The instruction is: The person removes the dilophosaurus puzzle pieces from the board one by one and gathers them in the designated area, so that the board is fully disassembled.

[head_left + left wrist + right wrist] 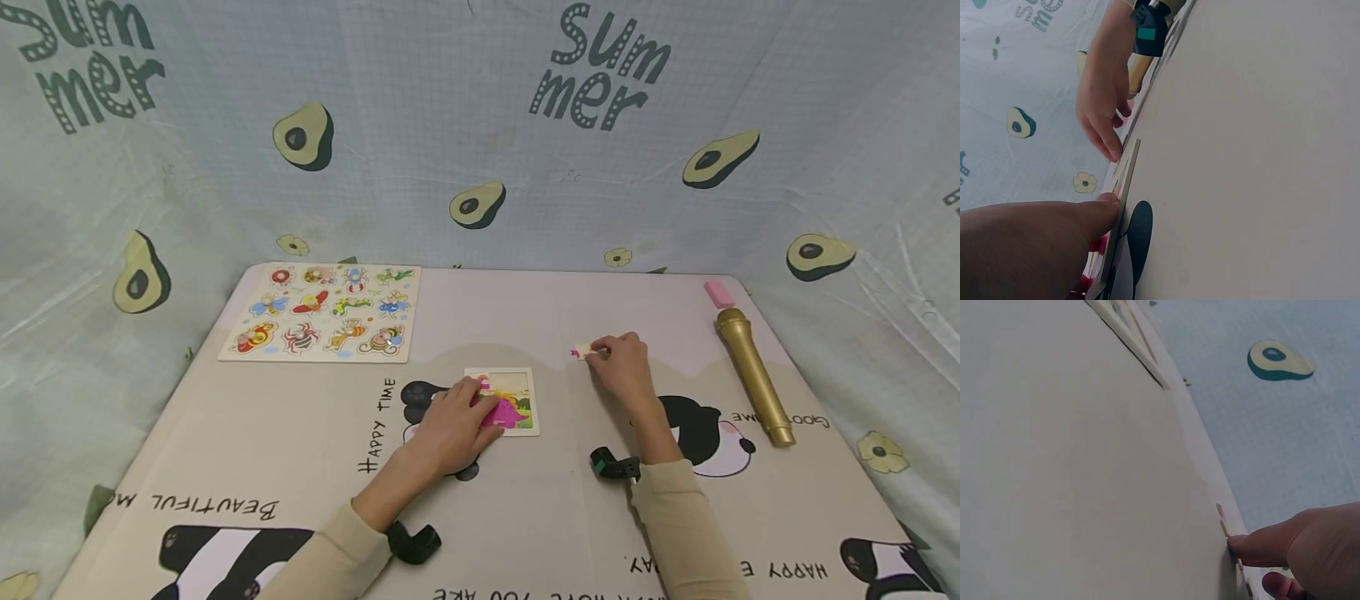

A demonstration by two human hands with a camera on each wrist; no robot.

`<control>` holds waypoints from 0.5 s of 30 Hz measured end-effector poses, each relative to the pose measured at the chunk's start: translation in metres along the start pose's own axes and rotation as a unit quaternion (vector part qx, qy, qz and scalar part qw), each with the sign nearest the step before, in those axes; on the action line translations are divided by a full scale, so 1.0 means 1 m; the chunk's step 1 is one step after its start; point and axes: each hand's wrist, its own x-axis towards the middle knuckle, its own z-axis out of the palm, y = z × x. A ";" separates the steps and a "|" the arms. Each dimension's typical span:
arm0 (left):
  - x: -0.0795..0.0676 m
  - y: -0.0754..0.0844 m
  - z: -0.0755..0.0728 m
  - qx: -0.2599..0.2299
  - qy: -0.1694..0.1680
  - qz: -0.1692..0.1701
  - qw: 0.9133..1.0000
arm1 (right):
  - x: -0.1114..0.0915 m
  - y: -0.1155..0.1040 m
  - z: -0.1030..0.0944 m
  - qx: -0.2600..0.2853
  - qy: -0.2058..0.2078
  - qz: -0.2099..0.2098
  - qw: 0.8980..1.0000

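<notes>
My left hand (453, 421) rests over the left side of a small picture puzzle board (534, 404). Pink dinosaur pieces (512, 414) fill its lower part, while the upper right of its tray is bare. In the left wrist view, the thumb (1100, 215) lies along the board's edge. To the right, my right hand (626, 367) pinches a small puzzle piece (580, 352) with pink marks, low at the table surface. The right wrist view shows the thumb against this thin piece (1223, 524), partly hidden by the fingers.
A larger board of insect pictures (322, 312) lies at the back left. On the right are a golden tube (753, 375) and a pink block (718, 293) behind it. A printed cloth (480, 125) hangs around the table's back and sides.
</notes>
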 end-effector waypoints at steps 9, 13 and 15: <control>0.000 0.000 -0.001 -0.001 -0.003 -0.003 1.000 | 0.000 0.003 -0.013 0.006 -0.040 -0.009 0.999; 0.000 0.000 0.000 -0.002 -0.003 -0.002 1.000 | -0.001 0.002 -0.020 0.023 -0.054 0.005 0.998; 0.000 0.000 0.000 -0.001 -0.001 -0.002 1.000 | 0.000 0.003 -0.024 0.026 -0.059 0.011 0.998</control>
